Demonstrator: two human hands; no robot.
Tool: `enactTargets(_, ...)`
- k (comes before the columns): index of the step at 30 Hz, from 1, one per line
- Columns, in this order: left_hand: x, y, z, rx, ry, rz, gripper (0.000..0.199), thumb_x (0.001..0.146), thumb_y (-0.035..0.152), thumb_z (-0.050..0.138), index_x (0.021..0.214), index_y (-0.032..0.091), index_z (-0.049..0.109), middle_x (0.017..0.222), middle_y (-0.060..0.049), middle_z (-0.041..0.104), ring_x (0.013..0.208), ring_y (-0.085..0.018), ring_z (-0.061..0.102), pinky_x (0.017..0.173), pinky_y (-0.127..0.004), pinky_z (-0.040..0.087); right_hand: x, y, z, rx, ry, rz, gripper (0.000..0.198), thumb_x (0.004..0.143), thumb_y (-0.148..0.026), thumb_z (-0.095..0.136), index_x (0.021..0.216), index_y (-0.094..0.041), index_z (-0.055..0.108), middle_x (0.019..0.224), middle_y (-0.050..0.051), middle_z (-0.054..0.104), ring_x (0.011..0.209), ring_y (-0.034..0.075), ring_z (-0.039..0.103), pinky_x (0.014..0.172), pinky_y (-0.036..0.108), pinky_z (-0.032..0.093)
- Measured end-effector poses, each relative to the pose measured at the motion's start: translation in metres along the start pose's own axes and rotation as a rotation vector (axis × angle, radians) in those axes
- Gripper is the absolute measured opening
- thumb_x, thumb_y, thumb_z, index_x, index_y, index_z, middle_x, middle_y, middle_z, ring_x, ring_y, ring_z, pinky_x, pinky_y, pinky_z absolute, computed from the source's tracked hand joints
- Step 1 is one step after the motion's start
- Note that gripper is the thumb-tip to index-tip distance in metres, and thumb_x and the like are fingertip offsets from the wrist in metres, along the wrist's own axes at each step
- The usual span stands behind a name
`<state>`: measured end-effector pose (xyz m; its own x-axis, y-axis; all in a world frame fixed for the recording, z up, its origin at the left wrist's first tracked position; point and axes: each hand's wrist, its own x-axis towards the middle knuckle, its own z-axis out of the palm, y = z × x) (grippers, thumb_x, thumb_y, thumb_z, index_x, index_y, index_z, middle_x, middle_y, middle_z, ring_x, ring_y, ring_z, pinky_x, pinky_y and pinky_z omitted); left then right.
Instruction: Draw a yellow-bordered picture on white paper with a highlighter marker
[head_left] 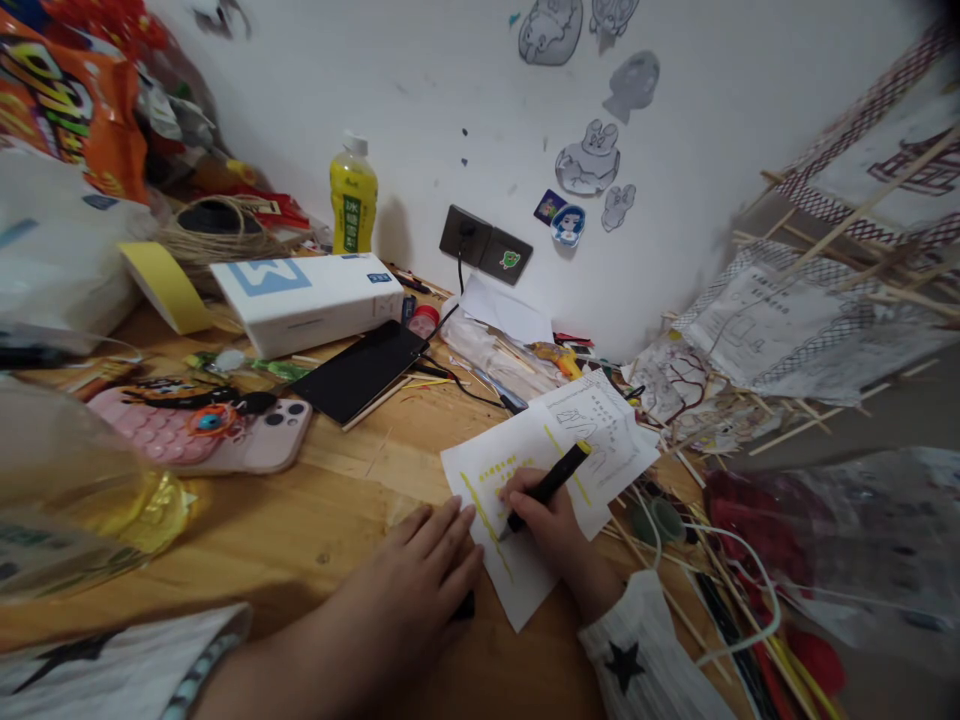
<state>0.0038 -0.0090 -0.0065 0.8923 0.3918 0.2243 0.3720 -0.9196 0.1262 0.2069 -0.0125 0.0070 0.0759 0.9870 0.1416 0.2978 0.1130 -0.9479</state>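
My right hand (546, 515) is closed around a black marker (559, 475) with a yellow end, its tip down at a white sheet of paper (517, 600). Yellow lines and small yellow marks show on that sheet. My left hand (420, 570) lies flat with its fingers stretched out, fingertips at the sheet's left edge. A small dark object (465, 606) peeks out beneath it, mostly hidden. Partly under the sheet's upper right is another paper (600, 405) with a printed drawing and text.
A pink-cased phone (281, 435), a black tablet-like slab (364, 370), a white box (315, 300), yellow tape (169, 288) and a yellow drink bottle (354, 195) stand or lie leftward. Rightward are thin sticks, a white cable (757, 560) and a stick-and-paper frame (780, 320). A wall socket (486, 243) is behind.
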Motion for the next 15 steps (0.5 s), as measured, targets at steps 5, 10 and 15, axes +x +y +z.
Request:
enactTargets(5, 0.0001, -0.0007, -0.0011, -0.024, -0.028, -0.006, 0.049, 0.091, 0.051, 0.054, 0.125, 0.016, 0.061, 0.137, -0.019, 0.053, 0.126, -0.034, 0.048, 0.100, -0.047, 0.036, -0.0015, -0.0008, -0.0002, -0.001, 0.007, -0.015, 0.017, 0.065, -0.026, 0.054, 0.049, -0.021, 0.048, 0.049, -0.003, 0.045, 0.051, 0.014, 0.044, 0.050, 0.026, 0.037)
enactTargets(10, 0.0000, -0.0005, -0.0010, -0.038, -0.049, -0.014, 0.049, 0.092, 0.051, 0.053, 0.126, 0.017, 0.060, 0.138, -0.019, 0.051, 0.128, -0.034, 0.046, 0.101, -0.047, 0.035, -0.0023, -0.0016, 0.0001, 0.001, -0.007, -0.002, 0.018, 0.064, -0.025, 0.055, 0.048, -0.021, 0.046, 0.047, -0.004, 0.044, 0.049, 0.013, 0.043, 0.047, 0.025, 0.036)
enactTargets(15, -0.0009, 0.0003, 0.0006, -0.034, -0.023, -0.017, 0.049, 0.090, 0.050, 0.056, 0.125, 0.017, 0.061, 0.138, -0.019, 0.052, 0.128, -0.035, 0.046, 0.101, -0.048, 0.037, -0.0044, -0.0001, 0.0002, 0.021, 0.013, 0.007, 0.016, 0.065, -0.024, 0.055, 0.050, -0.021, 0.049, 0.049, -0.003, 0.046, 0.051, 0.014, 0.044, 0.049, 0.025, 0.037)
